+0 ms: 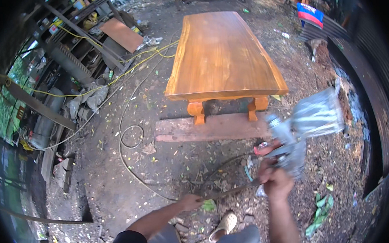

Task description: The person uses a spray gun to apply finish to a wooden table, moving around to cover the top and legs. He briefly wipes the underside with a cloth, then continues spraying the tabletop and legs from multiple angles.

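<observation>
My right hand (274, 174) is closed around the handle of a spray gun (285, 149), held to the right of the wooden table's near end. A pale, paint-streaked cup (317, 116) is attached to the gun, tilted out to the right. From the gun's handle an air hose (232, 191) runs left to my left hand (191, 202), whose fingers are wrapped round it. Beyond my hands stands a table (226, 52) with a glossy orange-brown slab top and thick carved legs. The gun is apart from the tabletop and somewhat blurred.
The table's legs stand by a reddish plank (204, 129) on the leaf-strewn dirt. The hose loops (132, 137) over the ground at left, near a yellow cord (150, 57). Cluttered shelves (87, 39) line the left; a long dark beam (362, 93) lies right.
</observation>
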`<state>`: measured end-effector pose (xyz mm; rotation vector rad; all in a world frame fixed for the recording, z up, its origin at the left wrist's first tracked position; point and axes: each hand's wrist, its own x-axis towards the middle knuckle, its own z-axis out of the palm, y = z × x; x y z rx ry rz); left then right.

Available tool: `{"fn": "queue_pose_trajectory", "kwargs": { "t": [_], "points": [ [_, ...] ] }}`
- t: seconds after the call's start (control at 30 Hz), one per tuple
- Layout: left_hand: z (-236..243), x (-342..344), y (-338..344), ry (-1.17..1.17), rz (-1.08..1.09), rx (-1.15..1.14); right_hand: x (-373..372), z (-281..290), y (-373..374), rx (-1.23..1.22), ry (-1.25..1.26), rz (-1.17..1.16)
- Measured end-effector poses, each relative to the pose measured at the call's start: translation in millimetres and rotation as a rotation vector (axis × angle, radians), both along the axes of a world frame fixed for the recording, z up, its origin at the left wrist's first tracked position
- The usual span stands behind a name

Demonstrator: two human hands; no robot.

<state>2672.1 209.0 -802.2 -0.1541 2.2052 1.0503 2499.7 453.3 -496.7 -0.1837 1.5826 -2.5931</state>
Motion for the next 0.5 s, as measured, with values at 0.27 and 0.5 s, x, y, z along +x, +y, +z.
{"fn": "queue_pose_trajectory", "kwargs": {
  "t": [0.27,0.5],
  "points": [
    [-134.8,139.0,-322.9,-0.338,0.074,-1.002,-67.3,-118.4,32.5,0.326,0.359,-0.266],
    [-62.8,138.0,-370.7,-0.187,0.256,-1.048,4.6,-234.7,-58.9,0.452,0.332,-0.017]
  ]
}}
